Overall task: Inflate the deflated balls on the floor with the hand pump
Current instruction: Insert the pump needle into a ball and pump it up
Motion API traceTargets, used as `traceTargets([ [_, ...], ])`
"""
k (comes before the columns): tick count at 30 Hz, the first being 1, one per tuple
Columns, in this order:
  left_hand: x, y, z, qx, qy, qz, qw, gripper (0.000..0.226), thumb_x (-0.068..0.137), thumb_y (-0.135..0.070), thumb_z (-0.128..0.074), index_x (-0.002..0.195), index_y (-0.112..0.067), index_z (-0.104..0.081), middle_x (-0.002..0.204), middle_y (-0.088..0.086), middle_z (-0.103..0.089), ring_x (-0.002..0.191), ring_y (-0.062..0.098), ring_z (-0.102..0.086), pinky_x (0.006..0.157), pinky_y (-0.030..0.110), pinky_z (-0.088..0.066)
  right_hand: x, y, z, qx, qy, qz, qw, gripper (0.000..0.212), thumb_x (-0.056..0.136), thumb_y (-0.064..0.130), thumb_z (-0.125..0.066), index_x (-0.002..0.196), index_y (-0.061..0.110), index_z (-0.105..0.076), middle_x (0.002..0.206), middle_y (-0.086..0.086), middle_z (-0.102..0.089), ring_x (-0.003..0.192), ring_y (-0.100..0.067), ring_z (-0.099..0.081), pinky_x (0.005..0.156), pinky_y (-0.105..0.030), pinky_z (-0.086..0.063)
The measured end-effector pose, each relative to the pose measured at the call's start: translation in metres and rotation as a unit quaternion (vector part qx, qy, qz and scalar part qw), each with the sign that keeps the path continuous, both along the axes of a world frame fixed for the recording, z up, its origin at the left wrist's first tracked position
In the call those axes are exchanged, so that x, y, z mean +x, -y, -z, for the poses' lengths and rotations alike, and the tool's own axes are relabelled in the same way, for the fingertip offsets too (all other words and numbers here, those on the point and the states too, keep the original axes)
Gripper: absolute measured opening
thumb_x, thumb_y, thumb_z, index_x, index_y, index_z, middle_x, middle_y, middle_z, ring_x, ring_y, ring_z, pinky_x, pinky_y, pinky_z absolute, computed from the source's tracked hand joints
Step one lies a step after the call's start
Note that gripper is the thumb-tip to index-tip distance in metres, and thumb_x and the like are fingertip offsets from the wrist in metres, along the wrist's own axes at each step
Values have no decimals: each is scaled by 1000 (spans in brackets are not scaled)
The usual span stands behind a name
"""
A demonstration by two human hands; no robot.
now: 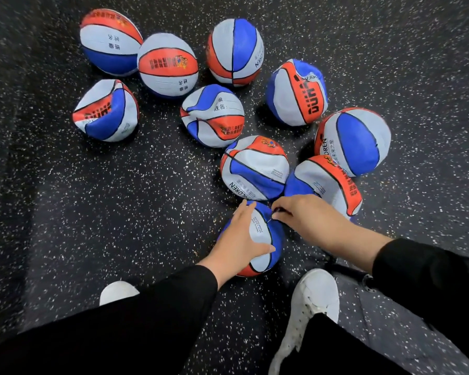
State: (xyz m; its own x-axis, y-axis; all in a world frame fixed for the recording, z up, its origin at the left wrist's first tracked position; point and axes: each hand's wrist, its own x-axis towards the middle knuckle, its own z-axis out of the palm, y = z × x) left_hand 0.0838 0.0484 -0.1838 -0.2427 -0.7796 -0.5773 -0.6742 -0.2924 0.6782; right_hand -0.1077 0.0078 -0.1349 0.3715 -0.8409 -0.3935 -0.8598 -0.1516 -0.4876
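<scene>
Several red, white and blue balls lie on the speckled black floor (119,207). The nearest ball (263,239) sits between my hands. My left hand (238,239) lies over its left side with spread fingers and the thumb across the white panel. My right hand (306,217) pinches a small dark piece (278,210), seemingly the pump's needle end, at the top of this ball. The pump body is mostly hidden behind my right arm; a dark part (344,267) shows beside my right shoe. Two dented balls (255,169) (328,182) lie just beyond my hands.
Rounder balls (168,64) (236,51) (110,40) lie at the back, with crumpled ones (106,110) (211,115) (297,92) and another ball (355,142) around them. My white shoes (313,299) (118,292) stand on the floor near the bottom.
</scene>
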Motion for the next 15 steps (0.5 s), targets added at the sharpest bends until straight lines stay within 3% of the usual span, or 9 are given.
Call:
traceTargets([
  [4, 0, -1, 8, 11, -23, -18, 1000, 114, 81, -28, -89, 166, -27, -13, 172, -17, -1, 155, 0, -9, 111, 11, -11, 9, -8, 7, -21, -19, -35, 999, 25, 103, 35, -51, 102, 14, -67, 94, -4, -67, 89, -24, -61, 79, -40, -47],
  [10, -4, 0, 10, 15, -26, -39, 999, 115, 76, -29, -91, 164, -31, -16, 168, -22, -7, 154, 0, -15, 115, 17, -18, 22, -10, 17, -49, -60, -91, 993, 22, 101, 24, -56, 82, 12, -56, 79, -2, -55, 82, -26, -59, 65, -38, -43],
  [12, -5, -1, 13, -2, -22, -37, 999, 109, 69, -38, -91, 158, -32, -28, 165, -21, -16, 153, 5, -23, 120, 30, -31, 27, -14, 11, -42, -116, -165, 979, 26, 81, 19, -77, 71, 19, -53, 69, 2, -45, 67, -21, -58, 52, -32, -37],
  [13, -5, -1, 13, -7, -19, -35, 999, 111, 66, -41, -91, 157, -31, -29, 166, -18, -16, 154, 6, -25, 120, 36, -35, 29, -15, 10, -48, -121, -191, 973, 36, 60, 16, -90, 62, 21, -54, 61, 5, -36, 53, -16, -47, 42, -26, -27],
  [15, -4, -2, 9, -3, -19, -33, 999, 116, 70, -38, -91, 162, -31, -21, 172, -14, -7, 156, 2, -15, 124, 35, -28, 30, -10, 16, -63, -113, -182, 975, 48, 29, 15, -96, 49, 23, -54, 60, 10, -16, 47, -12, -23, 41, -21, -2],
])
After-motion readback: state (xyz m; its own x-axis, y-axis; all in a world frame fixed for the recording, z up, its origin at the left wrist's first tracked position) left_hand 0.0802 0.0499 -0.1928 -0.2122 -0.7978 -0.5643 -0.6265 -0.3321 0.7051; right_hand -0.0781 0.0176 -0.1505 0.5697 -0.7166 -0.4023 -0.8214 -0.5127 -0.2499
